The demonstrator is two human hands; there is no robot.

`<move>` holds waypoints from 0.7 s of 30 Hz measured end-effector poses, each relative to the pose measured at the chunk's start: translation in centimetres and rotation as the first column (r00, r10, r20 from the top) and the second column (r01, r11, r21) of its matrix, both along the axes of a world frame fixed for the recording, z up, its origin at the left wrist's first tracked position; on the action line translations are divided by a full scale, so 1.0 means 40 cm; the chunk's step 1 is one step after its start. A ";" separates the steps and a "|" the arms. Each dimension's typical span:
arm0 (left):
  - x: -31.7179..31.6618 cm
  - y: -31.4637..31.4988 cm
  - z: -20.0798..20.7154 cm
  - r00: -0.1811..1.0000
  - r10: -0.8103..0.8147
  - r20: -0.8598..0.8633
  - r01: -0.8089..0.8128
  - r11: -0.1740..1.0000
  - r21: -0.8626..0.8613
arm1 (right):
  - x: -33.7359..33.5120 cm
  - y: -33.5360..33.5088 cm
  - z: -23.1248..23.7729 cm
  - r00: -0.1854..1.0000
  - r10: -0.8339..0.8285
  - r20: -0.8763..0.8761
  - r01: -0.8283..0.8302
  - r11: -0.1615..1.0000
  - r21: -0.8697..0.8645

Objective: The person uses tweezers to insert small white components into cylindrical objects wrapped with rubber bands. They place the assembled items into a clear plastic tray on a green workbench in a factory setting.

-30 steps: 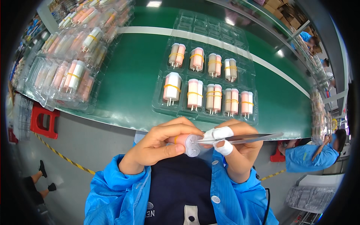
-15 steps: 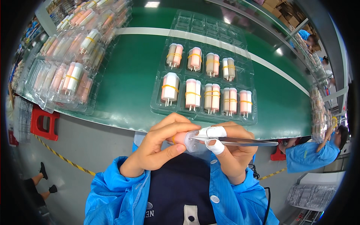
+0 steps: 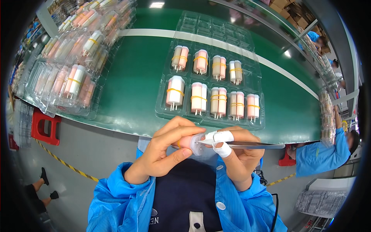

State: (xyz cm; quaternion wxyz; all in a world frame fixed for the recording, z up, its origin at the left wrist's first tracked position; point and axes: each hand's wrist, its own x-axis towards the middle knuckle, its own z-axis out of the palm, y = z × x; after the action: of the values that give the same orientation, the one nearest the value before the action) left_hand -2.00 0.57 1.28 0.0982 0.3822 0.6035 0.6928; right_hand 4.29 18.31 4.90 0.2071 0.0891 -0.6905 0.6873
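In my left hand (image 3: 164,149) is a pink cylindrical bundle (image 3: 186,142) with a yellow rubber band, its clear whitish end cap turned to the right. The fingers wrap round its body and hide part of it. My right hand (image 3: 237,149), with white tape on thumb and forefinger, pinches a pair of metal tweezers (image 3: 253,145). Their tips are at the face of the cap; whether they grip anything there is too small to tell. Just beyond my hands, a clear plastic tray (image 3: 164,110) holds several banded pairs of pink, white and beige cylinders (image 3: 198,97) with pins pointing toward me.
Stacked clear trays (image 3: 46,89) of similar cylinders rise at the left of the green table (image 3: 127,89). A red stool (image 3: 45,125) stands below them. At the right, a co-worker in blue (image 3: 322,154) reaches toward more stacked trays (image 3: 327,121).
The tweezers have shifted slightly, their tips still at the cap. My left hand and the bundle stay nearly still. The co-worker at the right has stretched an arm up toward the stack.
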 end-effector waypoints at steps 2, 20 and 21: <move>0.000 0.001 0.001 1.000 0.003 -0.004 -0.003 1.000 0.001 | -0.002 0.000 0.003 1.000 0.006 -0.008 -0.006 1.000 -0.002; 0.007 0.002 0.000 0.999 0.050 -0.005 -0.050 0.999 -0.018 | -0.004 -0.002 -0.017 1.000 -0.005 -0.030 0.005 1.000 0.003; 0.007 0.002 0.000 0.999 0.054 -0.009 -0.054 0.998 -0.020 | -0.005 -0.001 -0.016 0.999 -0.004 -0.033 0.004 1.000 0.013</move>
State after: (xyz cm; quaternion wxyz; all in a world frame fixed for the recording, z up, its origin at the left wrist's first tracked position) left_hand -1.73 0.67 1.27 0.0808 0.3679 0.6210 0.6874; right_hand 4.08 18.25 4.24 0.2193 0.1005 -0.6915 0.6809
